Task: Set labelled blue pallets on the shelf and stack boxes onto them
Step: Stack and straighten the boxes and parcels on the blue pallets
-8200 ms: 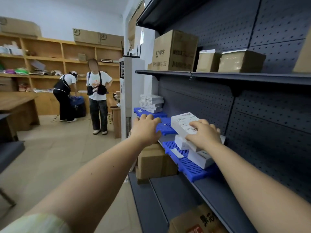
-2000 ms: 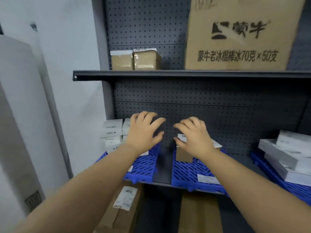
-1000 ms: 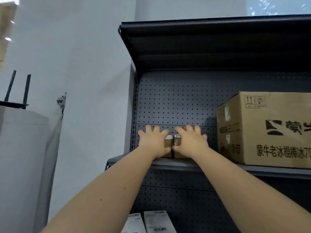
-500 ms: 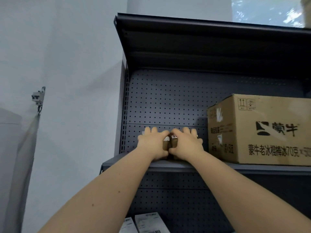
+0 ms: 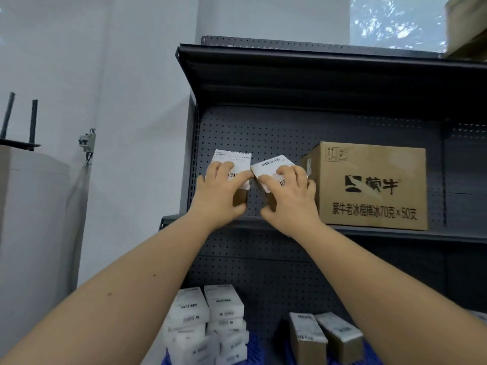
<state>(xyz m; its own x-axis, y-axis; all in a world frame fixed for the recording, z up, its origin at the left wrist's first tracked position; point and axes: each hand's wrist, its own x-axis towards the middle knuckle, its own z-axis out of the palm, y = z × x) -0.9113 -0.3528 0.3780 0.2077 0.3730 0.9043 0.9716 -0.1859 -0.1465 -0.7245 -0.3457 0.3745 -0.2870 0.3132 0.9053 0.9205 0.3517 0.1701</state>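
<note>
Above the upper shelf (image 5: 369, 234), two white-labelled brown boxes (image 5: 233, 164), one clasped per grip.

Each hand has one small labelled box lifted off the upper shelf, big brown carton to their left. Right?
Not quite. The head view shows the big brown carton to their right. The left hand and right hand each hold one small labelled box off the upper shelf.

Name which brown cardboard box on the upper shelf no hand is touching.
The large brown cardboard box with bold black printed characters, right of both hands. The two small labelled boxes are each gripped, one by the left hand, one by the right.
</note>
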